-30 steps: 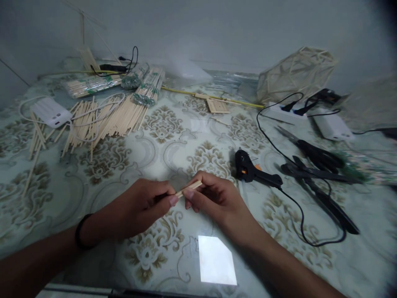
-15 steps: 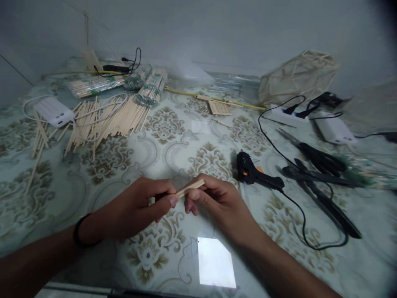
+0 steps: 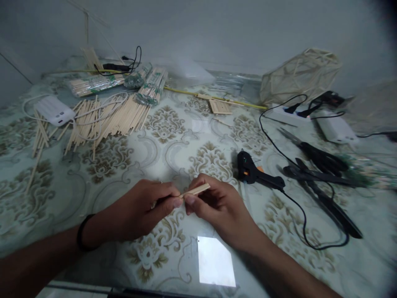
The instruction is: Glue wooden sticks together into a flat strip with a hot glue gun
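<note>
Between my hands, above the patterned tabletop, is a short bundle of thin wooden sticks (image 3: 198,190) lying side by side. My left hand (image 3: 151,207) pinches its left end between thumb and fingers. Thumb and fingers of my right hand (image 3: 214,203) close on the sticks just beside that, and their pale right end sticks out past my right thumb. Part of the bundle is hidden by my fingertips. To the right of my right hand lies a black glue gun (image 3: 259,171) with its cord trailing on the table.
Loose wooden sticks (image 3: 108,120) and plastic-wrapped bundles (image 3: 96,85) lie at the left, beside a white power bank (image 3: 54,111). Scissors (image 3: 322,157) and black pliers (image 3: 325,198) rest at the right. Behind them stand a power strip (image 3: 287,114) and a stick frame (image 3: 300,76). A small stick panel (image 3: 220,106) lies at the back.
Both hands have shifted slightly; the bundle has slid a little right, and my fingertips are now closer together on it.
</note>
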Tool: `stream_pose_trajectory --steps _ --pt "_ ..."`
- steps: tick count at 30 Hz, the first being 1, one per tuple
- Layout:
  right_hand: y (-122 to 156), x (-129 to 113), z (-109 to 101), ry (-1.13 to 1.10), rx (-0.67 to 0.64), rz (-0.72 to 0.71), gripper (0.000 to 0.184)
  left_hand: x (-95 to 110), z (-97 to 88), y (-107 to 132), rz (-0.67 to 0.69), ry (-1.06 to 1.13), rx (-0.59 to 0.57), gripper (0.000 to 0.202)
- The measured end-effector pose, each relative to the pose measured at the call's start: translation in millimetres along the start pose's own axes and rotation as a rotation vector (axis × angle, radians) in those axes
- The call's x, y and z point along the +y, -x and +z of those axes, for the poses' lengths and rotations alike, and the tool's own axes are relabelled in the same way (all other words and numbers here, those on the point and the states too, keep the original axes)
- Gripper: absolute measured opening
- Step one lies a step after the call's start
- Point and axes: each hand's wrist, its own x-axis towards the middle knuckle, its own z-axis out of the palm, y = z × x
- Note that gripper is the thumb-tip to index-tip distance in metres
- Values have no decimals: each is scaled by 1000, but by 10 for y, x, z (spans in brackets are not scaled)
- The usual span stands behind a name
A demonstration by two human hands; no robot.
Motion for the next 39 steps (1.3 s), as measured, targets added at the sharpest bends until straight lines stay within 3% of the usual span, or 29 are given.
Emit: stream_pose_trajectory --steps 11,20,28,31,39 --pt "-35 -33 -61 -44 50 -8 46 -4 -47 -5 -79 21 -31 33" --pt "-32 38 -29 -58 -47 -1 48 -4 -87 2 -81 73 -19 36" --pt "-27 71 -59 52 16 -30 25 14 -25 -9 -149 135 -64 39" --pt "-39 54 -88 11 59 -57 24 3 -42 -3 -147 172 -96 45" --pt "-40 13 -92 -12 71 -62 28 -56 -75 -1 -159 151 -121 34"
